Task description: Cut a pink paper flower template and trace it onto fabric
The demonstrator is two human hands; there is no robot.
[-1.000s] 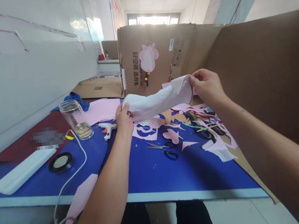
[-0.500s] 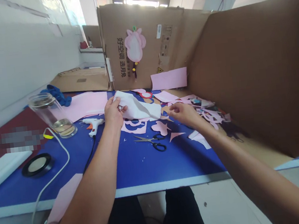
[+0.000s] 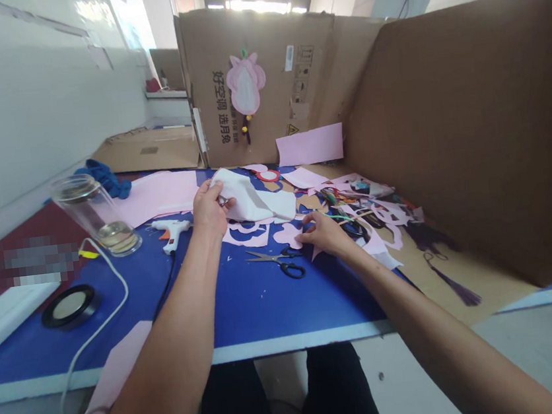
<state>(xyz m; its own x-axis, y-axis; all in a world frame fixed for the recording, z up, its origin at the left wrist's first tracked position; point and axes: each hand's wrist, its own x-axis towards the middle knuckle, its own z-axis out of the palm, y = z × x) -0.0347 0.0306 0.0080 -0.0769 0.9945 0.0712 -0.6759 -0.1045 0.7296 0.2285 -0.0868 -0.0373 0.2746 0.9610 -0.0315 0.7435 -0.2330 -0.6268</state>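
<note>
My left hand (image 3: pixel 210 208) grips a folded piece of white cloth-like sheet (image 3: pixel 247 197) by its left end, thumb on top; a small metal part shows between the fingers. My right hand (image 3: pixel 323 231) is low over the table, thumb and fingertips closed at the right edge of a pink petal-shaped cut-out (image 3: pixel 286 235). The hand hides part of that edge. Just below the cut-out lie black-handled scissors (image 3: pixel 282 261), blades pointing left. A pink sheet with curved openings (image 3: pixel 249 235) lies under the white piece.
At left are a white glue gun (image 3: pixel 174 230), a glass jar (image 3: pixel 100 214) and a roll of tape (image 3: pixel 69 305). Pink scraps (image 3: pixel 386 211) and cords pile up at right, near a purple tassel (image 3: pixel 459 289). Cardboard panels (image 3: pixel 260 29) stand behind and at right.
My right hand has come down and slightly left, from above the scraps to the pink cut-out, which has shifted slightly left. My left hand still holds the white piece.
</note>
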